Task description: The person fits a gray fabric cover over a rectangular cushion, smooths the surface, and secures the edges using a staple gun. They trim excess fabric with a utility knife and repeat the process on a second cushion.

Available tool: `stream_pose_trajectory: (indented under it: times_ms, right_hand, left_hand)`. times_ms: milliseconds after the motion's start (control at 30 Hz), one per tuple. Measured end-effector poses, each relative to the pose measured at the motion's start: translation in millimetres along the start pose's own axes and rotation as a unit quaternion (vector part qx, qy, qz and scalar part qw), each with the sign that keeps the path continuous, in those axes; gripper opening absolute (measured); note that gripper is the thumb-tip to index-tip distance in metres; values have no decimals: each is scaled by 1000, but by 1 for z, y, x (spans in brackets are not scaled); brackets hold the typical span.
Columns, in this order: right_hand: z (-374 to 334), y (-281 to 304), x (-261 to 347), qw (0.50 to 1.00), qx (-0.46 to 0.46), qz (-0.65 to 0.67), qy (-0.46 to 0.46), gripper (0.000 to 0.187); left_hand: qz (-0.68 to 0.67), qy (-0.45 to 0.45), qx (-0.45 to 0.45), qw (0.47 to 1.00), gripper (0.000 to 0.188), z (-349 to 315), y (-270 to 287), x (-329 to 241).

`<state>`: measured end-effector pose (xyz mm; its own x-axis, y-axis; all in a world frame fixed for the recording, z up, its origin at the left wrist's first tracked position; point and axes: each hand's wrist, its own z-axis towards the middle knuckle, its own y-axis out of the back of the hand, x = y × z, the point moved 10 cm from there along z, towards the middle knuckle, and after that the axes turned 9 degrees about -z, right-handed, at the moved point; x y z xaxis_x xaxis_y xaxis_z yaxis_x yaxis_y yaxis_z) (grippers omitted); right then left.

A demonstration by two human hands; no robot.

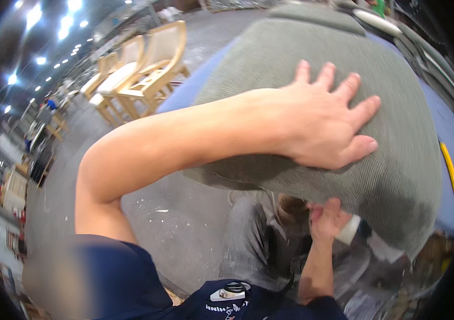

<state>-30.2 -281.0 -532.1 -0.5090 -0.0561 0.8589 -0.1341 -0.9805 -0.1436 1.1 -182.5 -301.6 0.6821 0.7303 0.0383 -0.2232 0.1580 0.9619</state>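
A large upholstered cushion (392, 101) in grey-green ribbed fabric fills the upper right, its rounded near edge jutting toward me. My left hand (328, 120) lies flat on its top, fingers spread, the forearm crossing from the left. Lower down, my right hand (327, 221) is at the near edge, its fingers curled and a digit overlapping the fabric there. Part of that grip is hidden under the cushion. Darker shading marks the fabric right of this hand. A small pale object (348, 230) shows just beside it; its kind is unclear.
Under the cushion is a blue work surface (445, 120), with a yellow cutter-like tool (449, 168) at its right side. More grey-green upholstered pieces (317, 18) lie at the back. Several wooden-framed chairs (155, 61) stand on the concrete floor (163, 226) to the left.
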Motion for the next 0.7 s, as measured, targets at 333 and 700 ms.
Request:
stream_pose_trajectory:
  times_ms: [333, 700]
  right_hand:
    - [24, -30, 47, 995, 74, 59, 38, 34]
    - [30, -47, 64, 987, 91, 121, 50, 28]
  left_hand:
    - [115, -37, -47, 992, 91, -39, 9, -39]
    - [180, -18, -89, 979, 104, -54, 6, -47]
